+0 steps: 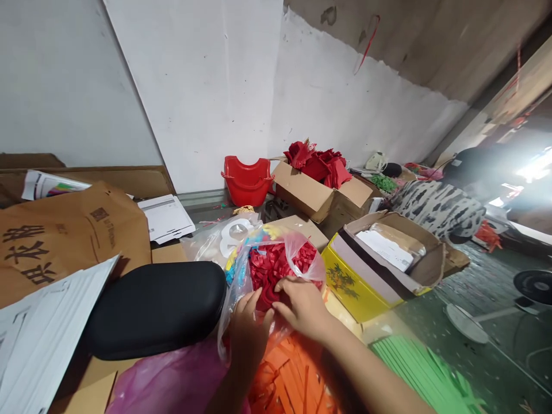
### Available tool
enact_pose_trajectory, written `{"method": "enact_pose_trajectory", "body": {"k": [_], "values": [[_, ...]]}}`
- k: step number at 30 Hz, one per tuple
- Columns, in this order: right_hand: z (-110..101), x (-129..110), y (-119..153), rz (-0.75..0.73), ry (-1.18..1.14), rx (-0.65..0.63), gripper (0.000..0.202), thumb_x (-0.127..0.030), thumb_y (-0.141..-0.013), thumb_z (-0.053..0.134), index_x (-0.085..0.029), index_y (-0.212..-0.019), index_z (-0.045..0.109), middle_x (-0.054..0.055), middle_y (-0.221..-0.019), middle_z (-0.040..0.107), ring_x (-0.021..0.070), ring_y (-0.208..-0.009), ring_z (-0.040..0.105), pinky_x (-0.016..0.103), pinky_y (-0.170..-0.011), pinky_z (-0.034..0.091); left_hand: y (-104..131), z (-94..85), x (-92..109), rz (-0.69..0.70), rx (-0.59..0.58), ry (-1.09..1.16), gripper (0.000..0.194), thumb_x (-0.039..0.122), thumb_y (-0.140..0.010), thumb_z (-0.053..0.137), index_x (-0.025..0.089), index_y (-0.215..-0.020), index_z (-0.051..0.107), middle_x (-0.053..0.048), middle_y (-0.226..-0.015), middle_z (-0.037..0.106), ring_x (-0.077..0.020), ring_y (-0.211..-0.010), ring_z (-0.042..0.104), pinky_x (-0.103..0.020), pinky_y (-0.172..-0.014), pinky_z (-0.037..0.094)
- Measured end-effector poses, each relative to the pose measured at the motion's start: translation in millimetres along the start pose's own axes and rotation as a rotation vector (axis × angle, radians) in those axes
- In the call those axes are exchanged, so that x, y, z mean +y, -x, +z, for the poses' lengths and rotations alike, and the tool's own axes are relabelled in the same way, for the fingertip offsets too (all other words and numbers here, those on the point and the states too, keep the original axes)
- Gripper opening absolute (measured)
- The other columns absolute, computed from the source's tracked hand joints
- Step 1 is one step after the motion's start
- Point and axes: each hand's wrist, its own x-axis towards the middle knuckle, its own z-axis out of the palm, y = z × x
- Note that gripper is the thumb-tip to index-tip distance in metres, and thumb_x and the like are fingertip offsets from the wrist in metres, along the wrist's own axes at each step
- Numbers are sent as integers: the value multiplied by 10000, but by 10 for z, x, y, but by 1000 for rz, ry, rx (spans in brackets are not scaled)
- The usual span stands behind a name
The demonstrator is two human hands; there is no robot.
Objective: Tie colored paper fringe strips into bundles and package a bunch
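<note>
A clear plastic bag [241,287] stands open in front of me, with crinkled red paper strips [276,261] inside and blue and yellow pieces along its left side. My left hand [250,328] is at the near left edge of the bag, fingers bent and apart at the plastic. My right hand [302,305] reaches over the near right side, its curled fingers against a folded red piece [268,290]. The two hands are close together. Orange strips [293,376] lie below the bag.
A black case [159,307] and stacked white sheets [47,333] are left; a yellow box [366,282] and green strips [422,368] right. Behind stand a red basin [248,181] and a carton [306,187] of red pieces. A person's patterned clothing [435,207] shows farther right.
</note>
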Motion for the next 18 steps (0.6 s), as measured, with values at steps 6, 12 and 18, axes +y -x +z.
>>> {"method": "enact_pose_trajectory", "body": {"k": [6, 12, 18], "values": [[-9, 18, -32, -56, 13, -33, 139, -217, -895, 642, -209, -1023, 590, 40, -947, 679, 208, -872, 630, 280, -722, 381, 18, -73, 87, -105, -20, 83, 430, 486, -847, 488, 184, -1088, 675, -129, -1133, 725, -305, -1088, 658, -536, -1011, 482], [0, 29, -43, -20, -96, -21, 114, -162, -888, 640, -210, -975, 585, 30, -938, 656, 189, -844, 614, 266, -745, 395, -49, -88, 138, -198, -52, 157, 399, 504, -824, 530, 193, -1020, 686, -115, -1079, 742, -286, -1040, 678, -501, -977, 513], [3, 70, -60, 5, -141, -25, 52, -178, -913, 620, -201, -936, 579, 33, -935, 624, 176, -809, 599, 259, -737, 399, -22, -102, 65, -230, -87, 211, 424, 512, -807, 556, 206, -1061, 702, -106, -1133, 735, -274, -1085, 674, -491, -1006, 509]]}}
